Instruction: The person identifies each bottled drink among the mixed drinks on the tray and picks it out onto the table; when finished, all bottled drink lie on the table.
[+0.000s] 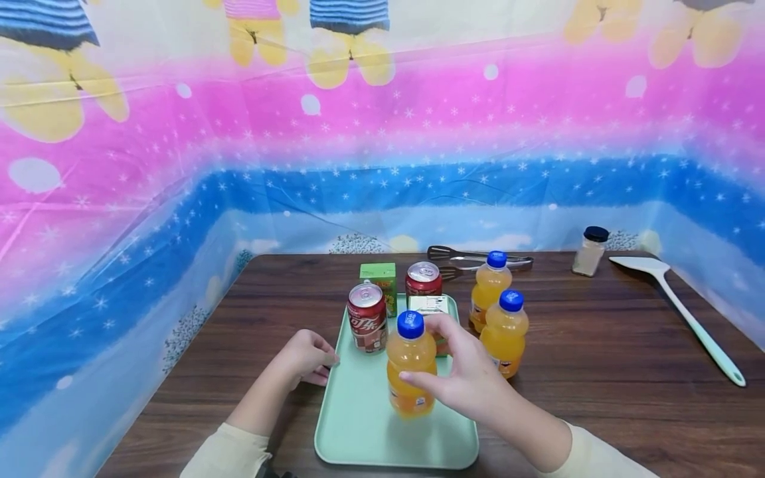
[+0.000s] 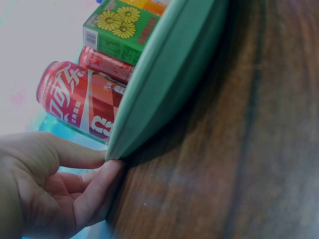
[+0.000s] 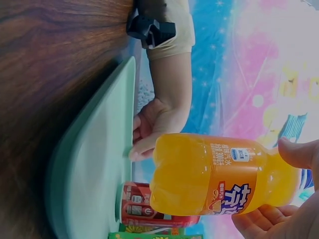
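My right hand grips an orange soda bottle with a blue cap around its upper part. The bottle is held upright over the light green tray, and the right wrist view shows a gap beneath its base. My left hand pinches the tray's left rim between thumb and fingers. On the tray stand a red cola can, a second red can and a green drink carton. Another carton is partly hidden behind the bottle and my right hand.
Two more orange soda bottles, one nearer and one farther, stand right of the tray. Metal tongs lie at the back. A black-lidded jar and a pale spatula are at the right on the wooden table.
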Action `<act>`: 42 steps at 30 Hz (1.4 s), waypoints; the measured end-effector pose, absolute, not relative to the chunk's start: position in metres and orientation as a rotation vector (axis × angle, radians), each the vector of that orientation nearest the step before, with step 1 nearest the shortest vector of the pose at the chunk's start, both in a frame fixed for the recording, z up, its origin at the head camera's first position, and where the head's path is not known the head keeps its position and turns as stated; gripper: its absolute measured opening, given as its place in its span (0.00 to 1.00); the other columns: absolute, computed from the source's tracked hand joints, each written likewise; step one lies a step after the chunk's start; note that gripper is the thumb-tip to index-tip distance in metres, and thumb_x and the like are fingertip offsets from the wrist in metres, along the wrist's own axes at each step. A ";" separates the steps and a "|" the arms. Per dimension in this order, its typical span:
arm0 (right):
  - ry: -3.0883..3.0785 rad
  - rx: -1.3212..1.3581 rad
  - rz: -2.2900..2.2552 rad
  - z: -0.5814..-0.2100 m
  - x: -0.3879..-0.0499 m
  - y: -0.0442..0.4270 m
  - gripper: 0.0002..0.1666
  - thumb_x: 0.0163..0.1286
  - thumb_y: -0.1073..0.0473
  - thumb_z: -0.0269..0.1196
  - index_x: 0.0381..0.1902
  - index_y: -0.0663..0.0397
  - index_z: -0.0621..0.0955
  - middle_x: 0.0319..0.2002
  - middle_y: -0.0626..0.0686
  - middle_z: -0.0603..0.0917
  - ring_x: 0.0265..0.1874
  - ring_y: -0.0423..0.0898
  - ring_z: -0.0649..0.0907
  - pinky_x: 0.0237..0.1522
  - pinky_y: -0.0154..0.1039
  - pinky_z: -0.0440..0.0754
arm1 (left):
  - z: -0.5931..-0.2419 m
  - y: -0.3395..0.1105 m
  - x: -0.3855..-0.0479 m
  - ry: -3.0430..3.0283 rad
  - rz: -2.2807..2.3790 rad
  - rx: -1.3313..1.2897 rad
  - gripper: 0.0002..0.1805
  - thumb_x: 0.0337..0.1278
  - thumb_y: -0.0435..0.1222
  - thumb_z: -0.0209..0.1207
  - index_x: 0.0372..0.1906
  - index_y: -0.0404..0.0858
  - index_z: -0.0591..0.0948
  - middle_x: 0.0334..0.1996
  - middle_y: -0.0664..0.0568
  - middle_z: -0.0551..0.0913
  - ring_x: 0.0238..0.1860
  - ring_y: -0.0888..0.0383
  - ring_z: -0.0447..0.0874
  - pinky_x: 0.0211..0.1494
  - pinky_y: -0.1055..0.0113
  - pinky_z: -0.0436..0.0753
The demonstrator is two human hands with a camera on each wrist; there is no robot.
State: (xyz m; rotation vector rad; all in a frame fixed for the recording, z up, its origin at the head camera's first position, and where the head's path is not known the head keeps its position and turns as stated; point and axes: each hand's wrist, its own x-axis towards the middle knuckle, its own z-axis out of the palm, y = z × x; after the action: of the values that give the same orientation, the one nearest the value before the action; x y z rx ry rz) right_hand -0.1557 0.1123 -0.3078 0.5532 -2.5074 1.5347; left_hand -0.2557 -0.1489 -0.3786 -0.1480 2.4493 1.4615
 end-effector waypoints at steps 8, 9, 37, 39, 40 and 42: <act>-2.489 0.605 1.500 -0.308 -0.150 0.122 0.34 0.51 0.55 0.74 0.54 0.48 0.71 0.45 0.44 0.78 0.46 0.40 0.78 0.48 0.41 0.79 | -0.378 -0.150 -0.255 2.445 1.469 -0.161 0.04 0.53 0.25 0.60 0.32 0.26 0.78 0.28 0.42 0.77 0.23 0.52 0.78 0.26 0.62 0.84; -2.494 0.594 1.504 -0.308 -0.149 0.123 0.34 0.51 0.55 0.74 0.54 0.47 0.71 0.45 0.43 0.78 0.46 0.40 0.78 0.48 0.41 0.79 | -0.378 -0.150 -0.256 2.443 1.469 -0.161 0.04 0.53 0.26 0.60 0.32 0.26 0.78 0.27 0.42 0.77 0.23 0.52 0.78 0.26 0.61 0.84; -2.401 0.639 1.497 -0.319 -0.136 0.155 0.32 0.51 0.59 0.74 0.52 0.48 0.71 0.46 0.44 0.79 0.45 0.41 0.80 0.45 0.39 0.81 | -0.380 -0.150 -0.255 2.458 1.459 -0.160 0.05 0.53 0.26 0.61 0.33 0.26 0.77 0.28 0.42 0.76 0.24 0.52 0.79 0.26 0.61 0.84; -2.398 0.630 1.484 -0.320 -0.135 0.157 0.32 0.51 0.60 0.74 0.52 0.49 0.71 0.45 0.43 0.79 0.44 0.42 0.80 0.45 0.39 0.82 | -0.379 -0.150 -0.255 2.458 1.459 -0.156 0.05 0.53 0.26 0.61 0.33 0.26 0.78 0.28 0.42 0.76 0.24 0.52 0.79 0.26 0.61 0.84; -2.397 0.628 1.479 -0.320 -0.135 0.158 0.32 0.51 0.60 0.74 0.52 0.49 0.71 0.45 0.43 0.79 0.44 0.42 0.80 0.44 0.39 0.82 | -0.379 -0.150 -0.255 2.458 1.460 -0.154 0.05 0.53 0.26 0.61 0.33 0.26 0.78 0.28 0.42 0.77 0.24 0.52 0.79 0.26 0.61 0.84; -2.401 0.622 1.468 -0.321 -0.134 0.160 0.32 0.51 0.59 0.74 0.51 0.49 0.71 0.45 0.43 0.79 0.44 0.42 0.80 0.44 0.38 0.82 | -0.379 -0.150 -0.255 2.461 1.454 -0.150 0.05 0.53 0.26 0.61 0.33 0.26 0.78 0.28 0.42 0.77 0.24 0.52 0.79 0.26 0.61 0.84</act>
State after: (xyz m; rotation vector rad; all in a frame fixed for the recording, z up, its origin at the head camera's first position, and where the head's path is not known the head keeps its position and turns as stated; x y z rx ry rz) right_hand -0.1342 0.1600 -0.3209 0.6218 -2.4007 1.4677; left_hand -0.2555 -0.1504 -0.3788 -0.1498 2.4611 1.4544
